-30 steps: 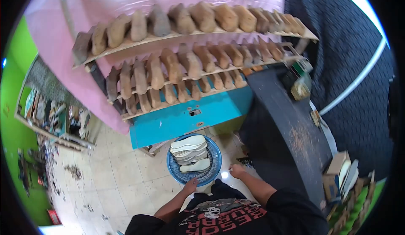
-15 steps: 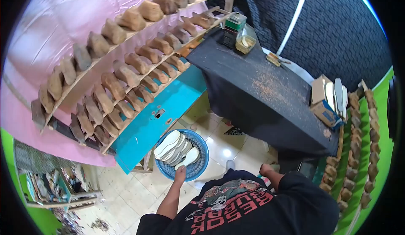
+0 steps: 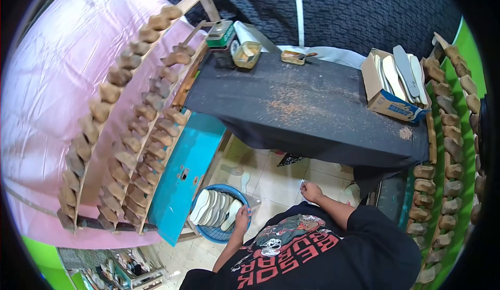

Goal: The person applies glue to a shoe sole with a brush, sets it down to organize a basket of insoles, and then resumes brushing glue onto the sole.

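My left hand (image 3: pixel 242 218) is at the right side of a round blue plastic basket (image 3: pixel 203 235), fingers curled. Whether they grip the rim or the edge of an insole is too small to tell. Inside the basket, a row of pale shoe insoles (image 3: pixel 207 206) leans together. One separate white insole (image 3: pixel 230 216) lies beside my left fingers. My right hand (image 3: pixel 311 191) is closed in front of my body, above the tiled floor. Anything within its fingers is too small to make out.
A black-covered table (image 3: pixel 234 95) bears wood shavings, a tin (image 3: pixel 221 39), a plastic tub (image 3: pixel 247 55) and a cardboard box (image 3: pixel 388 102) of insoles. Racks of wooden shoe lasts (image 3: pixel 108 93) stand left and right. A turquoise panel (image 3: pixel 182 186) is beside the basket.
My view has turned right, towards the table. My left hand has shifted from the lower end of the separate insole to the basket's right side. My right hand has come forward and left.
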Available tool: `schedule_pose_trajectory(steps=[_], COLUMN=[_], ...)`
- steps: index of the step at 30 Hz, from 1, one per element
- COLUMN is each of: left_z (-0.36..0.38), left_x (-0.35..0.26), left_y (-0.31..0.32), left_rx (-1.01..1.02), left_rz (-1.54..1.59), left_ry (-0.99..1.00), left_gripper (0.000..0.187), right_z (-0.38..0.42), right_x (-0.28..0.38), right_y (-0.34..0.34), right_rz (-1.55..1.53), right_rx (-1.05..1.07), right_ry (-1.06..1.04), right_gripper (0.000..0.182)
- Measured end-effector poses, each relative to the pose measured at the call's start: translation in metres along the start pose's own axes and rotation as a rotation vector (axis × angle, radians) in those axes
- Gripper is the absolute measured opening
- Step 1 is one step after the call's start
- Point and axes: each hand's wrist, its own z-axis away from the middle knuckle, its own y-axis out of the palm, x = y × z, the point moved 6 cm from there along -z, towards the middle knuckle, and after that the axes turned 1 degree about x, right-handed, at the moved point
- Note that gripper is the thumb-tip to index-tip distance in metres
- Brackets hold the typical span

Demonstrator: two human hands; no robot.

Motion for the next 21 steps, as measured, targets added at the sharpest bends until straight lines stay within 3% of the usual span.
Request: schedule_pose_trajectory(steps=[4, 6, 9, 13, 21], left_z=[-0.021, -0.033, -0.043, -0.029, -0.056], left_x=[-0.045, -0.087, -0.153, -0.24, -0.307], left_y=[0.078, 0.125, 0.18, 0.231, 0.262], left_rx=[-0.007, 0.108, 0.14, 0.209, 0.406], left_rz=[0.114, 0.06, 0.044, 0.027, 0.052], left_ry=[0.025, 0.128, 0.242, 0.398, 0.447], left_gripper=[0.034, 0.033, 0.03, 0.023, 0.015], right_z=[-0.012, -0.017, -0.011, -0.017, -0.045], right_x=[0.012, 0.03, 0.066, 0.09, 0.11], right_y=[-0.062, -0.102, -0.172, -0.232, -0.264], right_rz=[-0.063, -0.265, -0.361, -0.432, -0.547], right_rx=[-0.025, -0.045, -0.123, -0.161, -0.368], right_ry=[-0.095, -0.318, -0.484, -0.516, -0.412], right_gripper=[0.019, 0.016, 0.014, 0.015, 0.012])
